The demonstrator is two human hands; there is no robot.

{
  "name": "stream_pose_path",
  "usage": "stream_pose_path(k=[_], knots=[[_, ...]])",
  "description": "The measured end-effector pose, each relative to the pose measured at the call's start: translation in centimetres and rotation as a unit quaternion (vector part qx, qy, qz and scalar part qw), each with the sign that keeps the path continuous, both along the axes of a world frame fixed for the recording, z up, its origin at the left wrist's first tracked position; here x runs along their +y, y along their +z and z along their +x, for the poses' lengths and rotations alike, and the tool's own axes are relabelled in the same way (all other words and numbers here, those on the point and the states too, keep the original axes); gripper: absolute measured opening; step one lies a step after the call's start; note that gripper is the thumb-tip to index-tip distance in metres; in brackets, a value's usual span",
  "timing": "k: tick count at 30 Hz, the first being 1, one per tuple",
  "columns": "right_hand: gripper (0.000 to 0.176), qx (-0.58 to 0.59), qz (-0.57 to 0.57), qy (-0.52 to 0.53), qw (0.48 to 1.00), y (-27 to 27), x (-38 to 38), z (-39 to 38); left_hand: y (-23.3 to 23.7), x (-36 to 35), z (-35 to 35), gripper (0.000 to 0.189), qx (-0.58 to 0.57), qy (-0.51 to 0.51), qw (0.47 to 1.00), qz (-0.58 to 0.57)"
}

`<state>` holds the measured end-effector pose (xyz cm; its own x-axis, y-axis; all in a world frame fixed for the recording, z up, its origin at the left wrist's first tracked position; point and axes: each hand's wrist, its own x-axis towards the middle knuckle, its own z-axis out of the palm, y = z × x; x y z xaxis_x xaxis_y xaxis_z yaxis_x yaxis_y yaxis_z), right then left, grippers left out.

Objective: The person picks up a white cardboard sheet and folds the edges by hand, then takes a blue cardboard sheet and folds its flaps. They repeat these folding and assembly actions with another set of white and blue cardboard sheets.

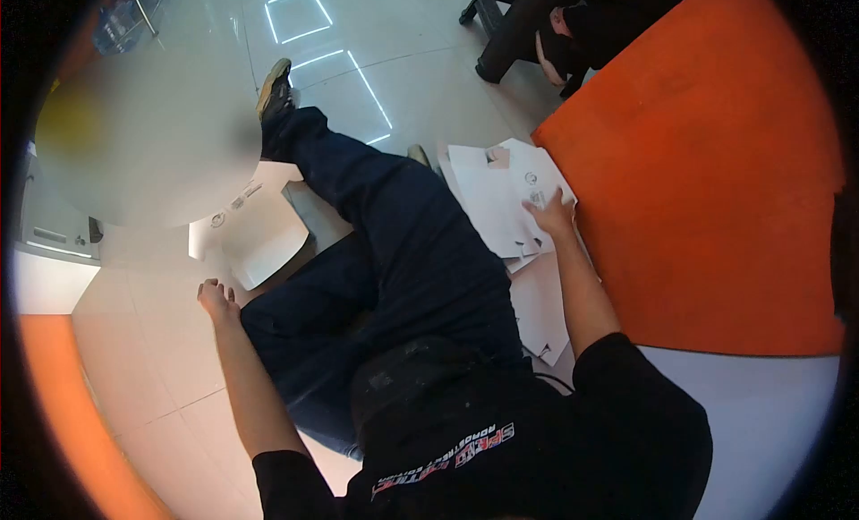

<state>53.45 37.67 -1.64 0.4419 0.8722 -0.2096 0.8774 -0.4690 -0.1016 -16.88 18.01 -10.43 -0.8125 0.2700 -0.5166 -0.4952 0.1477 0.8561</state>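
My left hand [217,298] hangs over the floor beside my bent leg, its fingers loosely curled and apart, with nothing in them. Close to it is a large white sheet [255,238] with dark printed marks, on the floor by my legs. On the other side, my right hand [555,217] rests on a stack of white sheets [488,198], thumb and fingers spread over the upper one near its right edge. These sheets have small printed marks and notched edges. Below them lie further white pieces [540,307] with cut-outs, partly under the stack.
An orange panel [707,180] borders the sheets on the right. Dark furniture legs [501,37] and another person's foot [548,59] are at the top. Glossy floor tiles [403,81] lie ahead. A blurred round area covers the upper left, near a white cabinet [58,220].
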Motion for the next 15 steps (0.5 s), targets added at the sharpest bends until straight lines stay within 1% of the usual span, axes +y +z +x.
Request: stream_pose_path(k=[2, 3, 5, 6, 7, 8, 9, 10, 11, 12, 13, 14, 15], knots=[[0.126, 0.019, -0.033, -0.065, 0.997, 0.2, -2.5, 1.9, 1.5, 0.0, 1.1, 0.025, 0.012, 0.012, 1.0, -0.016], [0.127, 0.035, -0.061, -0.092, 0.993, 0.5, -3.1, 1.4, 1.9, -0.1, 0.8, 0.033, 0.02, 0.021, 0.999, -0.039], [0.123, 0.093, 0.054, -0.037, 0.994, -5.4, -3.9, 6.2, -2.8, -0.9, -3.0, 0.044, 0.014, -0.095, 0.995, 0.029], [0.108, 0.058, 0.07, 0.0, 0.996, -6.3, -3.9, 6.3, -3.0, -1.1, -2.1, 0.045, 0.067, -0.045, 0.995, 0.055], [0.083, 0.122, 0.047, -0.112, 0.985, -9.0, -3.2, 8.5, -3.5, -2.1, -2.4, 0.048, 0.095, 0.002, 0.993, 0.063], [0.06, 0.539, 0.001, -0.036, 0.841, -22.9, -1.4, 13.9, -8.1, -4.9, -6.4, 0.048, 0.092, 0.018, 0.995, 0.043], [0.052, 0.776, 0.009, -0.033, 0.63, -16.1, -4.3, 8.6, -13.4, -7.4, -10.4, 0.049, 0.087, 0.034, 0.995, 0.024], [0.052, 0.722, 0.016, -0.001, 0.692, -15.4, -4.5, 10.6, -17.7, -9.0, -13.6, 0.051, 0.082, 0.049, 0.995, 0.005], [0.052, 0.56, 0.056, 0.03, 0.826, -13.5, -2.9, 14.6, -20.7, -5.1, -10.3, 0.048, 0.21, -0.091, 0.971, -0.074], [0.051, 0.282, 0.09, 0.039, 0.954, -10.5, -2.7, 16.9, -24.8, -1.1, -9.0, 0.045, 0.497, -0.25, 0.799, -0.229], [0.051, 0.117, 0.092, 0.035, 0.988, -7.0, -1.7, 15.7, -23.3, 4.3, -8.2, 0.042, 0.629, -0.224, 0.7, -0.253], [0.051, 0.081, 0.088, 0.047, 0.992, -6.9, -0.3, 13.6, -20.2, 4.1, -8.5, 0.039, 0.663, -0.19, 0.669, -0.276], [0.051, 0.077, 0.09, 0.074, 0.99, -7.4, -0.6, 13.1, -18.7, 0.2, -10.0, 0.037, 0.678, -0.182, 0.641, -0.311]])
